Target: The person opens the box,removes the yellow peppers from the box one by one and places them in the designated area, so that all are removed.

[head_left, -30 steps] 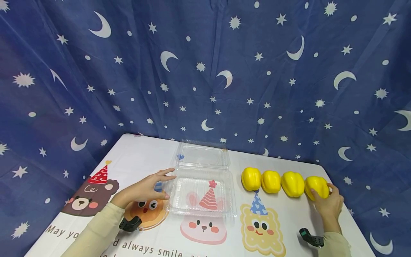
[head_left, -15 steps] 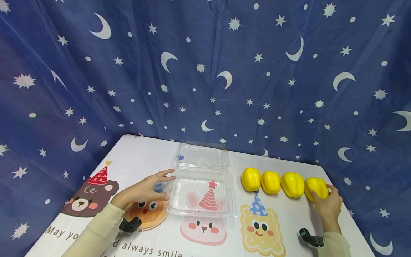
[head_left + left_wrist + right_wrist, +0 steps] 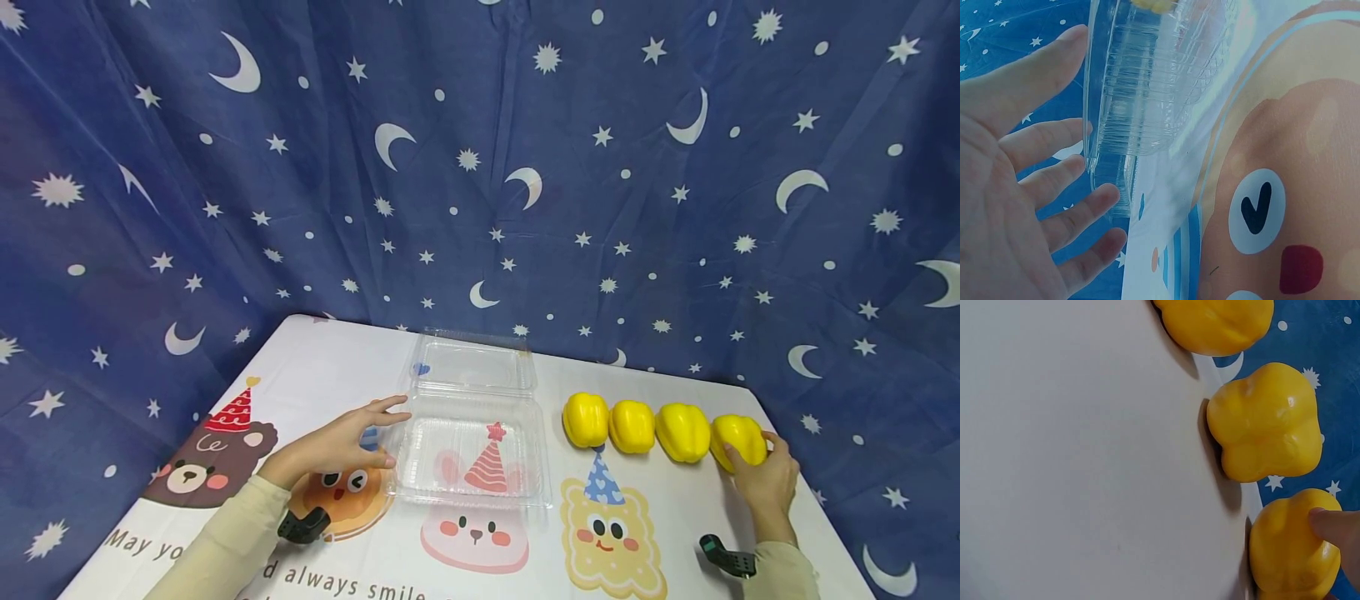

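Note:
Several yellow bell peppers stand in a row on the right half of the table. My right hand [image 3: 767, 479] grips the rightmost bell pepper [image 3: 741, 440], its thumb [image 3: 1329, 522] on the near side and its fingers round the far right side. The adjacent bell pepper [image 3: 1266, 425] stands beside it in the right wrist view. A clear plastic clamshell box [image 3: 471, 492] lies unfolded at mid-table, its lid [image 3: 474, 367] laid back toward the curtain. At its left edge my left hand [image 3: 341, 437] rests with fingers spread, the fingertips [image 3: 1075, 40] right at the rim.
The white tablecloth [image 3: 697, 500] is printed with cartoon figures and lettering. A blue curtain [image 3: 480, 208] with moons and stars hangs behind the table and along both sides. Black wrist devices, one on the left [image 3: 303, 525] and one on the right [image 3: 726, 554], stick out over the cloth.

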A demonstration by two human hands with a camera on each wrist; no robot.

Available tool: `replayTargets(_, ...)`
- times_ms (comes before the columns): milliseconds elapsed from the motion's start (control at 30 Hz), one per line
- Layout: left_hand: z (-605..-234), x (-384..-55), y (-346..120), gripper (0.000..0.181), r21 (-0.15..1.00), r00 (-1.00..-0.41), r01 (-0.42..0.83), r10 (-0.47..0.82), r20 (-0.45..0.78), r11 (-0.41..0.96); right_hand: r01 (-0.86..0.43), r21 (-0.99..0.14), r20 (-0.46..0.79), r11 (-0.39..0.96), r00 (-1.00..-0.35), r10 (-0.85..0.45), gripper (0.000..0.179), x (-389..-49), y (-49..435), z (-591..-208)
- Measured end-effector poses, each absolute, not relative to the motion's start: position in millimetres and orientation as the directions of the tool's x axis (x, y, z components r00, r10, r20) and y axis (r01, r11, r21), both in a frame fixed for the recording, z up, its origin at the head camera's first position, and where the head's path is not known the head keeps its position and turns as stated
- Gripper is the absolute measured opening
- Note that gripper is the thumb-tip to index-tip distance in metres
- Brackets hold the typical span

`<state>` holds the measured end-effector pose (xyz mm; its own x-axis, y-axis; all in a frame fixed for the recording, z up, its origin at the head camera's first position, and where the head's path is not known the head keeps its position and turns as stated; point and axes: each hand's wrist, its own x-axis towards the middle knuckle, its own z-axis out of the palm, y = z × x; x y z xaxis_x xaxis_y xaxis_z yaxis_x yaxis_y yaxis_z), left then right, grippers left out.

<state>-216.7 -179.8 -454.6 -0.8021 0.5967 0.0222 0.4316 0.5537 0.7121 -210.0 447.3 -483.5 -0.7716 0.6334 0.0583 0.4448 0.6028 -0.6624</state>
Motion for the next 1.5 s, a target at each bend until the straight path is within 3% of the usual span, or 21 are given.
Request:
replayTargets(500, -456, -218, -180, 0.068, 0.71, -0.802, 0.435, 0.596, 0.027, 0.553, 0.458, -0.662, 0.03, 0.594, -0.775, 0.631, 0.078, -209, 448, -485)
replayTargets(1500, -457, -217, -181, 0.068, 0.711, -0.805, 0.431, 0.593, 0.024, 0.556, 0.451, -0.612, 0.064, 0.649, -0.79, 0.61, 0.073, -198, 450, -464)
